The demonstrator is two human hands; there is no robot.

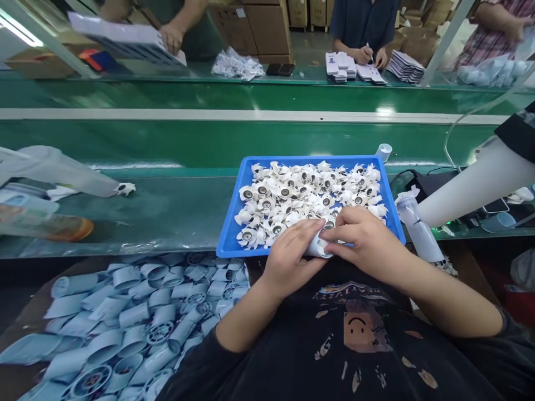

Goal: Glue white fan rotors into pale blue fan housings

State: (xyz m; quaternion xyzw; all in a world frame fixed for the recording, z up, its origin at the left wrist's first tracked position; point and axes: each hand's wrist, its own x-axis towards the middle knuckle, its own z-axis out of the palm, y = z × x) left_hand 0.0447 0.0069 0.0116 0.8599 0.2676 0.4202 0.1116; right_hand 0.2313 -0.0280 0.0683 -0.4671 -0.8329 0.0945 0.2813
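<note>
My left hand (pixel 290 253) is wrapped round a short light-blue plastic tube housing (pixel 317 248), held at the near edge of a blue tray (pixel 228 223). With bent fingers, my right hand (pixel 361 236) grips the same housing at its end; whether a small part is also between those fingers is hidden. White fan impellers (pixel 285 192) with dark round hubs fill the tray just beyond both hands.
Many light-blue housings (pixel 134 314) lie heaped at lower left. A clear bottle (pixel 45 223) stands left; a white tubular arm (pixel 472 184) and a pale housing (pixel 420 231) are right. Co-workers' hands (pixel 363 54) handle papers across the green bench (pixel 167 139).
</note>
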